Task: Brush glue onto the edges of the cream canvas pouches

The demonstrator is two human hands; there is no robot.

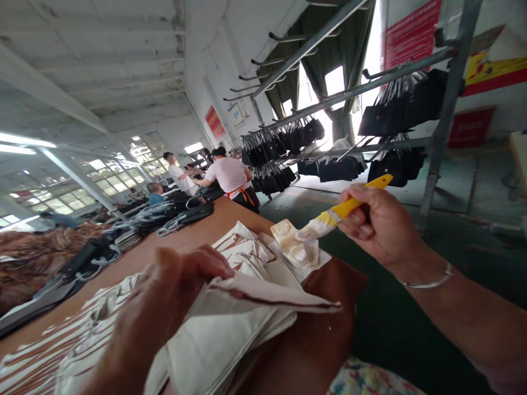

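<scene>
My right hand [376, 222] is closed round the yellow handle of a glue brush [329, 218]. The brush's white bristles rest on a small cream glue-smeared piece [294, 247] near the table's far corner. My left hand [164, 307] is closed on a stack of cream fabric pieces [230, 329], pinching the top flap up at its edge. The stack lies on the brown table [317, 334], over paper streaked with brown glue marks [242, 247].
Black bag parts with white cords [164, 216] lie farther along the table. Several people [230, 175] stand working at its far end. Metal racks hung with black bags [395, 104] stand to the right across a green floor [395, 307].
</scene>
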